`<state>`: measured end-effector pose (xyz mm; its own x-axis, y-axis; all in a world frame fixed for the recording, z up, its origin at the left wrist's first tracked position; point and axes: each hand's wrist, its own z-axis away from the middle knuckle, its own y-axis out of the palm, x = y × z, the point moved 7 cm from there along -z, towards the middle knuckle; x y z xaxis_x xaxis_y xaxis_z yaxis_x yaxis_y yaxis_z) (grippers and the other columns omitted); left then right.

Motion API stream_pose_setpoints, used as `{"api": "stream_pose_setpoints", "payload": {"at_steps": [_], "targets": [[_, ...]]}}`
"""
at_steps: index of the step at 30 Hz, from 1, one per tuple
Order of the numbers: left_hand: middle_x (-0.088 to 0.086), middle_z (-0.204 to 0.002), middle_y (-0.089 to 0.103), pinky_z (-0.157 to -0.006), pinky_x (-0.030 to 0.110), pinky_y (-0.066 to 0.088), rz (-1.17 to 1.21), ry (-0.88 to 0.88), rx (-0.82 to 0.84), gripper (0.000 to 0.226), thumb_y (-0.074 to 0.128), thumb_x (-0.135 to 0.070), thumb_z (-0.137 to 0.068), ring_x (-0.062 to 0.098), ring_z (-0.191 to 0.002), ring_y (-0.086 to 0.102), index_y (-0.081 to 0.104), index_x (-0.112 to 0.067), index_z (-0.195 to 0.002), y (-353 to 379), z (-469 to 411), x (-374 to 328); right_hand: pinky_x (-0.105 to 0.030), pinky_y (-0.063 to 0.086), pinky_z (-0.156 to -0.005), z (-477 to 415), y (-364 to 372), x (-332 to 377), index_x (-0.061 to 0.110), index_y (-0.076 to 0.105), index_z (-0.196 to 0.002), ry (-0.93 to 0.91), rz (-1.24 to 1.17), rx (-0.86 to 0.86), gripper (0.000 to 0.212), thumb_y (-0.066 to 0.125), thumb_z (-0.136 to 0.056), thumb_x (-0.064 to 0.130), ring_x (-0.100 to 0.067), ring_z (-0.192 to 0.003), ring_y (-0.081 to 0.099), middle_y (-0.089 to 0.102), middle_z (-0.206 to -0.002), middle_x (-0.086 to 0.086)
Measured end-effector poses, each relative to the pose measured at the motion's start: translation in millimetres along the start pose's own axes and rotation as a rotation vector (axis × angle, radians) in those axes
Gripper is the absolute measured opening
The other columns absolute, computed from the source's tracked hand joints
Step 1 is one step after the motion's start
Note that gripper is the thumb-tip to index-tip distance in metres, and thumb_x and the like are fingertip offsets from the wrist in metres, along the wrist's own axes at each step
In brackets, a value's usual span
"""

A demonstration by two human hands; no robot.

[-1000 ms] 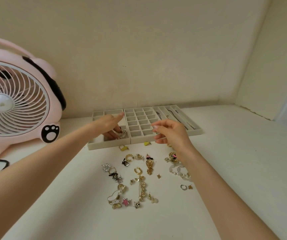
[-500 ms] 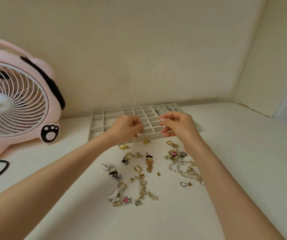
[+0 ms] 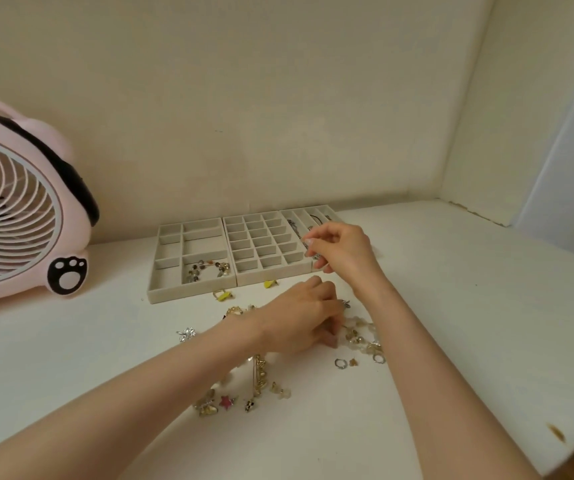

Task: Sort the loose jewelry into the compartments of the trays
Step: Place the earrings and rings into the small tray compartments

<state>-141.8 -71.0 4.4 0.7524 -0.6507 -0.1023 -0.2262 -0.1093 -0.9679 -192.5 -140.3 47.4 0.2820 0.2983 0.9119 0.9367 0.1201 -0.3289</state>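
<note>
Right hand (image 3: 341, 249) pinching a small silvery piece (image 3: 316, 255) over the seam between grid tray (image 3: 264, 245) and long-slot tray (image 3: 316, 211), left hand (image 3: 299, 317) curled among loose jewelry (image 3: 257, 375) on the table (image 3: 451, 306), its grasp indiscernible; released here, the piece would likely land in the wrong compartment.

pink fan (image 3: 36, 157) with white grille (image 3: 11, 216) and a black-and-white paw print (image 3: 67, 274). beige trays (image 3: 192, 295) on a white counter (image 3: 451, 306). among the jewelry (image 3: 205, 407): a pink star (image 3: 226, 400), a black-and-white chequered charm (image 3: 249, 405), yellow pieces (image 3: 222, 296), a gold chain (image 3: 259, 372).
</note>
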Motion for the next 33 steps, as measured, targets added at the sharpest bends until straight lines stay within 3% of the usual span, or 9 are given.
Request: {"api": "stream_pose_setpoints", "payload": {"at_steps": [4,7,11,15,18,21,28,31,33], "targets": [[0.009,-0.103,0.048,-0.085,0.033,0.036,0.009,0.026,0.004,0.016,0.057,-0.022,-0.09,0.022,-0.094,0.039,0.059,-0.006,-0.094,0,4,1,-0.015,0.043,-0.048,-1,-1,-1,0.012,0.07,-0.091,0.0,-0.001,-0.004,0.009,0.062,-0.088,0.01,-0.01,-0.05,0.057,0.069,-0.075,-0.005],[0.009,-0.103,0.053,-0.087,0.031,0.038,0.309,-0.071,-0.063,0.009,0.055,-0.014,-0.091,0.018,-0.1,0.046,0.056,-0.005,-0.093,-18,6,9,-0.015,0.043,-0.047,-3,-3,0,0.014,0.07,-0.088,-0.006,-0.021,-0.011,0.008,0.063,-0.087,0.01,-0.009,-0.051,0.057,0.068,-0.072,-0.002],[0.011,-0.092,0.061,-0.079,0.027,0.049,0.72,-0.25,-0.21,0.015,0.046,-0.014,-0.096,0.014,-0.085,0.058,0.05,0.001,-0.096,-40,8,23,-0.017,0.045,-0.05,-3,-5,0,0.014,0.069,-0.088,0.011,-0.066,0.02,0.006,0.063,-0.088,0.016,-0.008,-0.053,0.058,0.065,-0.068,0.001],[0.001,-0.077,0.063,-0.065,0.015,0.048,1.007,-0.37,-0.425,0.012,0.044,-0.014,-0.096,0.006,-0.068,0.061,0.048,-0.003,-0.095,-54,13,44,-0.021,0.048,-0.054,1,4,-2,0.011,0.069,-0.091,0.058,-0.146,0.186,0.031,0.052,-0.095,0.037,-0.01,-0.056,0.062,0.065,-0.067,-0.001],[-0.002,-0.07,0.062,-0.062,0.015,0.047,1.068,-0.434,-0.519,0.016,0.046,-0.021,-0.095,0.006,-0.06,0.059,0.051,-0.006,-0.092,-60,19,60,-0.024,0.05,-0.059,4,17,3,0.002,0.064,-0.098,0.021,-0.252,0.31,0.047,0.048,-0.094,0.046,-0.014,-0.062,0.063,0.065,-0.07,-0.003],[-0.002,-0.066,0.06,-0.065,0.021,0.046,1.107,-0.463,-0.557,0.018,0.046,-0.021,-0.096,0.006,-0.056,0.054,0.055,-0.007,-0.09,-63,23,70,-0.024,0.046,-0.058,6,24,6,0.002,0.06,-0.102,0.007,-0.323,0.371,0.053,0.059,-0.081,0.051,-0.014,-0.06,0.056,0.064,-0.077,-0.003],[-0.006,-0.057,0.052,-0.062,0.023,0.039,1.192,-0.473,-0.527,0.018,0.05,-0.025,-0.093,0.009,-0.055,0.044,0.056,-0.01,-0.086,-59,27,79,-0.024,0.044,-0.062,6,36,1,0.001,0.065,-0.1,0.033,-0.381,0.435,0.029,0.07,-0.082,0.024,-0.011,-0.064,0.05,0.06,-0.087,-0.01],[-0.007,-0.058,0.047,-0.066,0.025,0.036,1.27,-0.474,-0.508,0.027,0.052,-0.034,-0.089,0.011,-0.059,0.041,0.057,-0.009,-0.097,-54,30,82,-0.026,0.045,-0.069,4,34,0,0.012,0.066,-0.082,0.061,-0.496,0.415,0.005,0.068,-0.083,0.016,-0.012,-0.069,0.054,0.06,-0.075,-0.003],[-0.008,-0.059,0.046,-0.071,0.027,0.036,1.319,-0.46,-0.499,0.041,0.054,-0.041,-0.085,0.011,-0.062,0.04,0.057,-0.007,-0.107,-53,32,83,-0.026,0.045,-0.07,4,33,0,0.013,0.063,-0.082,0.072,-0.568,0.391,0.004,0.066,-0.084,0.013,-0.013,-0.071,0.055,0.063,-0.074,-0.001]]}}
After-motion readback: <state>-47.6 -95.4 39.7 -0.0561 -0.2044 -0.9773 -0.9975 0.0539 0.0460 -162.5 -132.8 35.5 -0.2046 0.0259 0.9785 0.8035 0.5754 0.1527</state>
